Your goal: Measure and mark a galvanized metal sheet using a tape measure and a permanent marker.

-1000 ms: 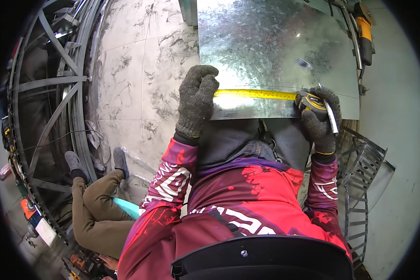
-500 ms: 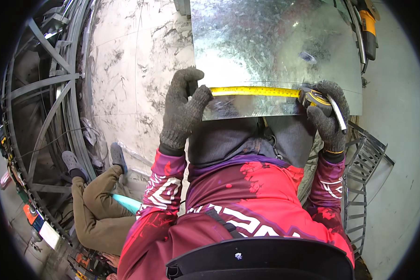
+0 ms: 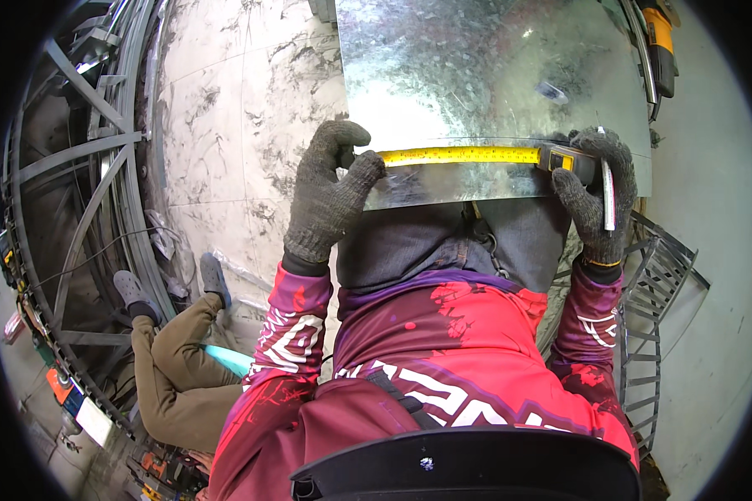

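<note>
A shiny galvanized metal sheet (image 3: 476, 83) lies in front of me, its near edge over my lap. The tape measure (image 3: 562, 158) stretches its yellow blade (image 3: 459, 156) across the sheet, a little in from that edge. My left hand (image 3: 330, 196), in a dark knitted glove, is closed on the blade's end at the sheet's left edge, hiding the tip. Gloved likewise, my right hand (image 3: 600, 200) grips the tape case near the right edge. A slim white stick, perhaps a marker (image 3: 608, 196), is also held between its fingers, pointing toward me.
An orange-and-black power tool (image 3: 660, 46) lies past the sheet's right side. Below it stands a ladder-like metal frame (image 3: 643, 309). Long metal bars and a truss (image 3: 83, 154) fill the left. Another person's legs (image 3: 180, 359) stretch out at lower left.
My right hand has turned the tape case and shifted slightly right. The white stick has swung from slanted to nearly straight toward me. My left hand keeps the blade's end.
</note>
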`<state>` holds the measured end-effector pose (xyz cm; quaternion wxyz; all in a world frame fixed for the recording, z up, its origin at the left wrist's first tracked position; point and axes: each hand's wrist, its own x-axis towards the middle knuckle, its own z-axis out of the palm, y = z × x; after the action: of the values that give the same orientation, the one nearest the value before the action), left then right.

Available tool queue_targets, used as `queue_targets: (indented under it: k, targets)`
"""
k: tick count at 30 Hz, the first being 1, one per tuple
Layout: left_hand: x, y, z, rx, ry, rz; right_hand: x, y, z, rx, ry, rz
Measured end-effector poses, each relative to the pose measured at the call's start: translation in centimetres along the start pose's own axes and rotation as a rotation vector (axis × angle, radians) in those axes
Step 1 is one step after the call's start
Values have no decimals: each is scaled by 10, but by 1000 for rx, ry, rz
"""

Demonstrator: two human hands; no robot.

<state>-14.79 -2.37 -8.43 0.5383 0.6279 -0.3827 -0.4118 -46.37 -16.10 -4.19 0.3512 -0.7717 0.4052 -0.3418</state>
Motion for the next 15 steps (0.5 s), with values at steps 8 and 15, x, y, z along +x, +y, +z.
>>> queue_targets:
  k: [8, 15]
  targets:
    - [2, 12, -5, 221, -112, -31, 1, -9, 0, -81, 25, -16]
    - [6, 29, 2, 370, -118, 92, 10, -18, -1, -226, 5, -74]
